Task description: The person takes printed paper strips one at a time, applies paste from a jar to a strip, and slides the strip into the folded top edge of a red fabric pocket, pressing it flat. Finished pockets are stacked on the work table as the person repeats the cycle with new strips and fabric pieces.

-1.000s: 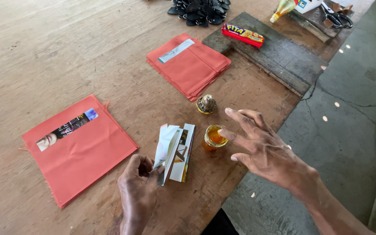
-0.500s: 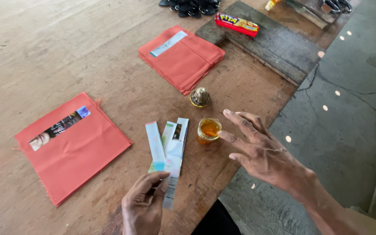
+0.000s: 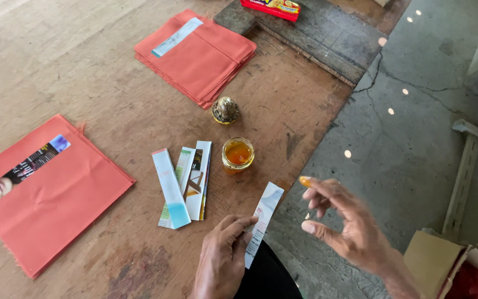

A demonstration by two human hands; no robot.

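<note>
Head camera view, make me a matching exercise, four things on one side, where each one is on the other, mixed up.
Things:
1. small glass jar
2. white paper strip
3. jar lid
4. orange dab

Places:
A. on a right hand fingertip
B. open on the table, beside the fanned strips
C. pinched in the left hand
D. between jar and stacked red envelopes

Pairs: 1-B, 2-C, 3-D, 4-A
</note>
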